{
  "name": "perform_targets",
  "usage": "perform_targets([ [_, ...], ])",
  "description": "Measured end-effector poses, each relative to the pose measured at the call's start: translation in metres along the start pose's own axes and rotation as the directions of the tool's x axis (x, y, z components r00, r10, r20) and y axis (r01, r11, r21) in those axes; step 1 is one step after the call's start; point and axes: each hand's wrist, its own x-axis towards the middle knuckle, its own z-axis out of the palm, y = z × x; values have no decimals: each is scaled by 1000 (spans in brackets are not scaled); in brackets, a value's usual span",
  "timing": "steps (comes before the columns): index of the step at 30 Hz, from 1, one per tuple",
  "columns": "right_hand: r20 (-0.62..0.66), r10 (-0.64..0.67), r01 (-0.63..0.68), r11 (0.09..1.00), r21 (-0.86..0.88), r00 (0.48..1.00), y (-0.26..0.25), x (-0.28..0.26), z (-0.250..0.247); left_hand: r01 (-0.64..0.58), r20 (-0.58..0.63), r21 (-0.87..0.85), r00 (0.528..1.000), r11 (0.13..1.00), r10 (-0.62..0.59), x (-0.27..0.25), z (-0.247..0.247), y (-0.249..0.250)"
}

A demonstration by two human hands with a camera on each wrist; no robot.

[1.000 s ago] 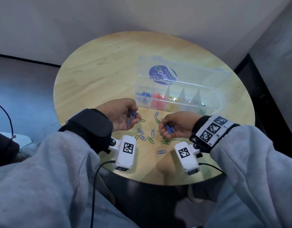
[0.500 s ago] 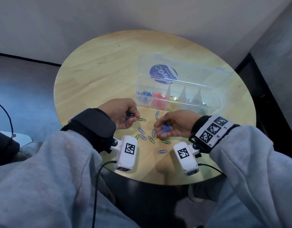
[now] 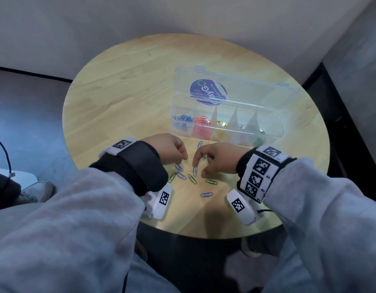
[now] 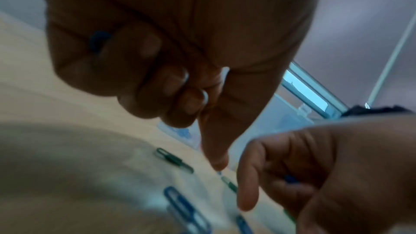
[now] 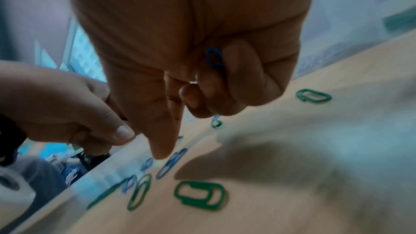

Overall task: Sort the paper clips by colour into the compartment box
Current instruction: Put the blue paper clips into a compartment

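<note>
The clear compartment box point(image 3: 274, 132) stands open at the back right of the table, with blue, red, yellow, silver and green clips in separate compartments. Loose blue and green paper clips point(image 3: 191, 179) lie between my hands. My left hand point(image 3: 184, 160) is palm-down, fingers curled round a blue clip point(image 4: 99, 42), its fingertips just above a loose blue clip point(image 3: 178, 167). My right hand point(image 3: 198, 169) keeps a blue clip point(image 5: 215, 59) in its curled fingers, while its index fingertip point(image 5: 162, 154) touches another blue clip point(image 5: 172, 163) on the table.
The round wooden table point(image 3: 119, 92) ends just behind my wrists. The box's open lid point(image 3: 246, 92) lies flat behind the compartments. One blue clip point(image 3: 199, 144) lies near the box front, another point(image 3: 206, 194) near the table's front edge.
Both hands have turned palm-down and dropped onto the loose clips. Earlier they were held palm-up, with blue clips showing in them.
</note>
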Motion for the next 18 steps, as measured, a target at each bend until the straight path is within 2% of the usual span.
perform_targets([
  [5,1,-38,37,987,-156,999,-3,8,5,19,8,274,1000,962,-22,3,8,3],
  [10,14,-2,5,982,-188,1000,1,9,5,27,-2,351,1000,936,-28,7,15,0],
  [14,52,27,-19,990,-143,998,5,5,4,15,22,385,999,923,-25,13,15,-1],
  [18,56,58,-60,998,30,997,9,-1,1,18,30,399,999,917,-33,14,19,-1],
])
